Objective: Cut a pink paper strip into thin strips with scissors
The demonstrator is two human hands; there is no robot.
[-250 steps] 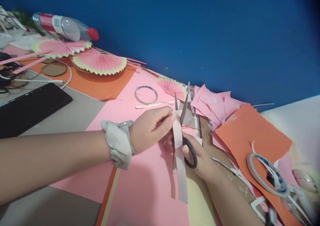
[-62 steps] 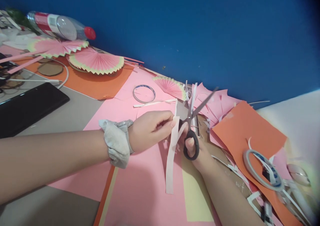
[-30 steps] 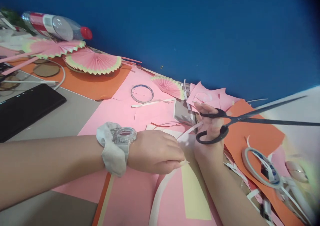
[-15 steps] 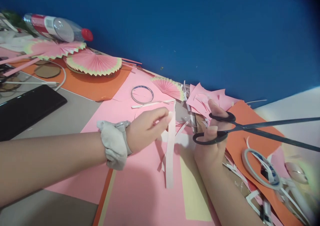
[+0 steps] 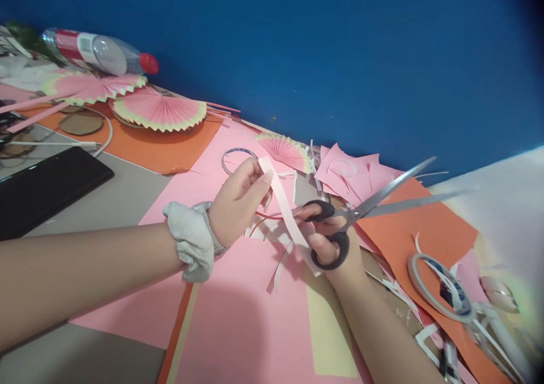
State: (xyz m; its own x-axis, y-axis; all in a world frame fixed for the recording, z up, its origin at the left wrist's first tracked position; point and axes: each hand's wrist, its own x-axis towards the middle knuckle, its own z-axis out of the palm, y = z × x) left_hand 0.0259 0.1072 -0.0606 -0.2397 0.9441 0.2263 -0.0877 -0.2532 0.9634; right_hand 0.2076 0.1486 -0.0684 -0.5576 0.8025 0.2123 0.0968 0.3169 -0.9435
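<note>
A pale paper strip [image 5: 285, 205] is pinched at its upper end between the thumb and fingers of my left hand [image 5: 238, 203], near the middle of the view. It slants down to the right, its lower end beside the scissor handles. My right hand [image 5: 335, 248] has its fingers through the black loops of the scissors [image 5: 355, 217]. Their blades are spread apart and point up and to the right, away from the strip. Under both hands lies a large pink sheet [image 5: 225, 327], with a pale yellow piece [image 5: 331, 333] at its right.
Folded pink fans [image 5: 164, 109] and a bottle [image 5: 102, 52] lie along the blue wall. At left is a black phone [image 5: 55, 186]. Paper scraps [image 5: 357, 174], an orange sheet [image 5: 429, 220], a tape roll [image 5: 442, 293] and a mouse [image 5: 498, 293] are on the right.
My left hand has shifted slightly left and up, and the strip now slants instead of hanging down. My right hand has moved left toward the strip, and the scissor blades have tilted upward.
</note>
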